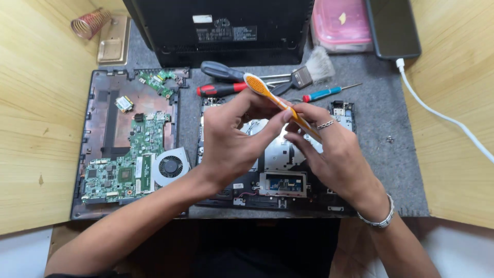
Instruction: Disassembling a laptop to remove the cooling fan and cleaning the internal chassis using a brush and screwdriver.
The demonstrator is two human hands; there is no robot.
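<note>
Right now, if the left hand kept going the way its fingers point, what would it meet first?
The left hand points right, at the right hand; both already pinch the orange toothbrush, so it likely meets those fingers first.

Orange toothbrush (272, 98): glossy plastic, smooth handle. Work mat (381, 149): grey felt, matt, fuzzy. Desk (36, 128): pale wood, light grain, satin. Motherboard (126, 164): green circuit board, slight sheen. Laptop base (103, 98): bare plastic with coppery metallic film. Paintbrush (314, 69): soft pale bristles, metal ferrule. Bracelet (383, 219): shiny metal links. Phone (393, 25): glossy glass.
</note>
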